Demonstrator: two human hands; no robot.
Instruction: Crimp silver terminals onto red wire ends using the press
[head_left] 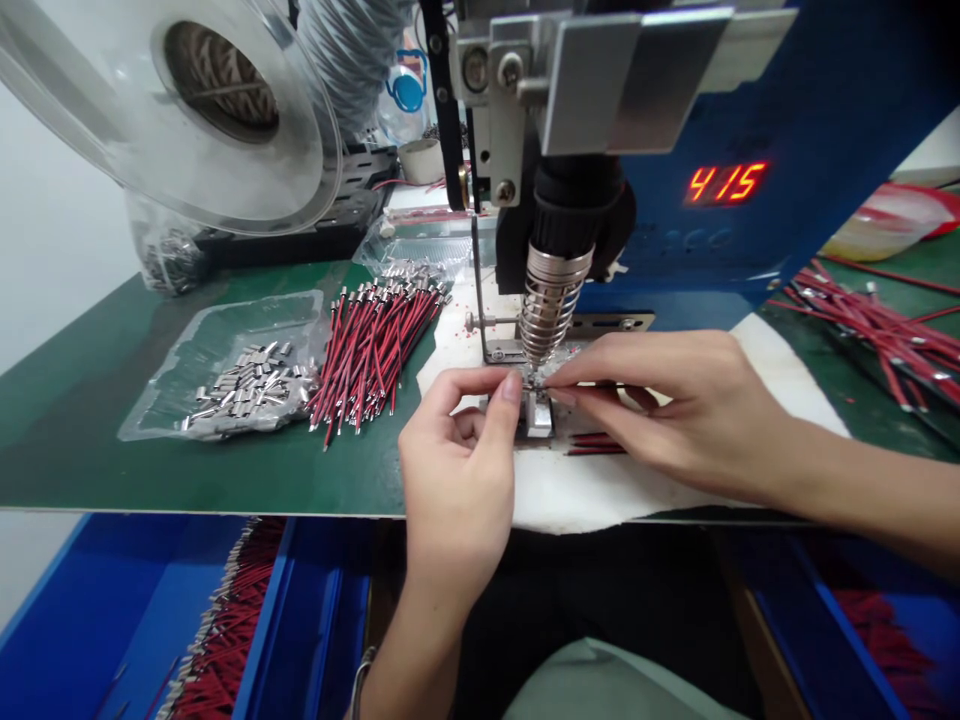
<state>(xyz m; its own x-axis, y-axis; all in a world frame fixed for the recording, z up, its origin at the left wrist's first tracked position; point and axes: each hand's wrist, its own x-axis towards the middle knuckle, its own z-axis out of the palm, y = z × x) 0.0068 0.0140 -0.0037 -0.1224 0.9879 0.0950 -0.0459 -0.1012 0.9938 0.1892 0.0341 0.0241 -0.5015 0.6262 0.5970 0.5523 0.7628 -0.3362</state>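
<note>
Red wires (pixel 596 443) lie on the white pad (pixel 585 490) under the right hand (pixel 675 410), whose pinched fingertips hold a small metal piece (pixel 536 381) just below the coiled metal nozzle (pixel 551 305). The left hand (pixel 457 450) pinches the same piece from the other side, above a small metal block (pixel 538 415). Left of them, on the green mat (pixel 75 420), lie a bundle of red wires (pixel 371 350) and loose metal sleeves (pixel 240 390).

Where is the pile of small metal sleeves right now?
In the head view, the metal sleeves lie on a clear plastic bag on the green mat's left side, just left of the red wire bundle.
</note>
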